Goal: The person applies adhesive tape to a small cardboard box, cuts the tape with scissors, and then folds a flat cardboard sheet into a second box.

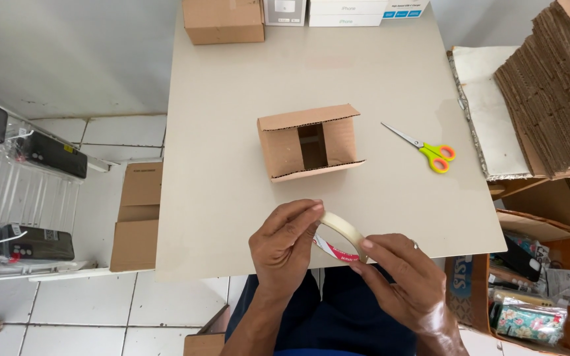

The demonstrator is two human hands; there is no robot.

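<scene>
A roll of pale tape [343, 231] with a red-and-white core is held over the table's near edge. My left hand [284, 245] pinches its upper left side with the fingertips. My right hand [405, 278] grips its lower right side, thumb on the rim. A small cardboard box [309, 142] lies on its side in the middle of the beige table [232, 99], its flaps spread and its opening facing me. Scissors [428, 149] with yellow-green and orange handles lie to the right of the box.
Small boxes [223, 20] line the table's far edge. A stack of flat corrugated cardboard [552, 86] stands at the right, above an open carton of packaged goods [536, 303]. Cardboard boxes [136, 217] and a wire rack [21, 191] sit on the tiled floor at left.
</scene>
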